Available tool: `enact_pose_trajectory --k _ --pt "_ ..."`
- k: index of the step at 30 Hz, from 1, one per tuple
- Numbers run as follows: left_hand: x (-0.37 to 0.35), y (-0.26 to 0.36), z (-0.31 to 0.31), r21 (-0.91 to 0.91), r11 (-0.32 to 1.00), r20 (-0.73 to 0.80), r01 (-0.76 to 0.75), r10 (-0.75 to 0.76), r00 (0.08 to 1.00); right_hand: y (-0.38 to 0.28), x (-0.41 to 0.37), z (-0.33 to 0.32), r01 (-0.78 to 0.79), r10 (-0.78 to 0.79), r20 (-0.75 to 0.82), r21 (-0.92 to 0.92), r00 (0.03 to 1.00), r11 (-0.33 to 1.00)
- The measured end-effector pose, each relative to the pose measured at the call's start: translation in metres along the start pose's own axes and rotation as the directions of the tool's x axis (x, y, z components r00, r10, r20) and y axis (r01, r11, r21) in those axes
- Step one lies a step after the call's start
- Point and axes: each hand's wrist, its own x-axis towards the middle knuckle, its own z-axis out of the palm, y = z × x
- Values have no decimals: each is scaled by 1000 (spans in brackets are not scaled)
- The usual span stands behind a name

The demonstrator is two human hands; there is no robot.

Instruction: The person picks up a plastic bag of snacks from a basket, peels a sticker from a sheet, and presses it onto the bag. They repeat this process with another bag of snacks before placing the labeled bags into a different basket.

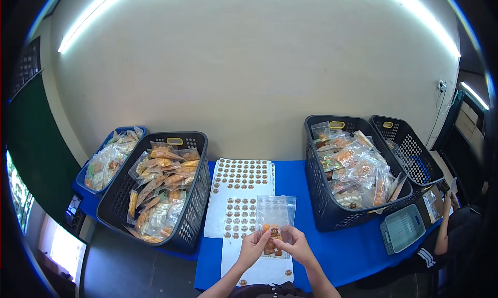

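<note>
A clear zip bag (277, 207) with round orange-brown pieces in its lower part is held upright over the sticker sheets. My left hand (254, 250) grips its left side, thumb on the front. My right hand (296, 247) closes on the right side, its thumb by a small brown label (275, 231) on the bag's front. Beneath the bag lies a sheet of round brown stickers (233, 246), with some of its stickers gone. Behind it is a second sticker sheet (220, 194), with rows of stickers across its upper part.
A black basket (194, 210) full of packed bags stands left, with a blue basket (83, 179) beyond it. To the right are another filled black basket (324, 215), a black basket (415, 147) and a clear tub (402, 230). A person (451, 236) sits far right. Blue cloth (332, 256) covers the table.
</note>
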Motion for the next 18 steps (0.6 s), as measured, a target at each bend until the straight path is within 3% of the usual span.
enact_pose_trajectory --k 4,6,9,13,16,18 --pt "-8 13 8 -28 998 20 56 -56 998 -1 -1 1 -1 7 -78 75 997 997" --pt "-8 11 8 77 997 15 28 -29 999 4 0 2 -4 15 -152 71 988 997" --pt "-7 5 6 74 997 34 -5 2 999 10 0 1 9 -2 -155 42 988 999" --pt "-5 -1 4 115 993 41 -8 3 999 13 1 -1 -31 54 -138 164 989 986" --pt "-2 -2 4 -2 997 55 76 -75 996 18 7 -4 -28 54 -112 227 992 974" --pt "-3 0 2 119 990 124 81 -96 988 14 10 -5 -46 66 -91 203 994 978"
